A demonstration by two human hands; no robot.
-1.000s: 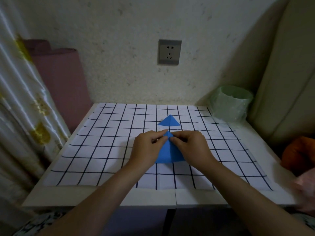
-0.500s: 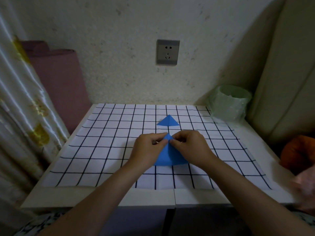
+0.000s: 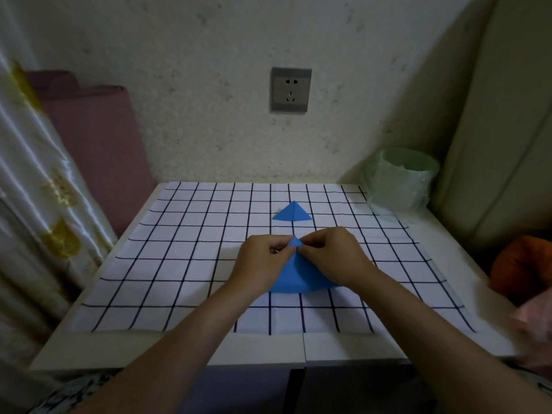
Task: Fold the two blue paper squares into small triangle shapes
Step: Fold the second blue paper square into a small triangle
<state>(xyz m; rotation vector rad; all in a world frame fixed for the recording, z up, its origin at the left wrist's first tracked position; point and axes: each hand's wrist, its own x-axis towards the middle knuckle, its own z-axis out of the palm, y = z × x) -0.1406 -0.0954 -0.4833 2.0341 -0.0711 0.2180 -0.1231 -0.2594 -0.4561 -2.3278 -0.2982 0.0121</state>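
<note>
We found both hands meeting over the middle of the white bench (image 3: 343, 348), which was covered by a sheet (image 3: 179, 264) printed with a dark grid. The left hand (image 3: 263, 261) and the right hand (image 3: 331, 258) each pinched the top corner of a blue paper (image 3: 298, 279) folded into a large triangle. Their fingers were curled, and the two hands touched at that tip. The paper's long lower edge lay on the sheet toward the near side; its side corners were hidden beneath the hands. A second piece, a small triangle (image 3: 292, 212) of the same blue, lay flat on the sheet just beyond the hands and apart from them, its point toward the wall (image 3: 209, 115). We noted a green bin (image 3: 400, 183) at the bench's far right corner, a socket (image 3: 290, 89) on the wall and a curtain (image 3: 35, 189) at the left.
</note>
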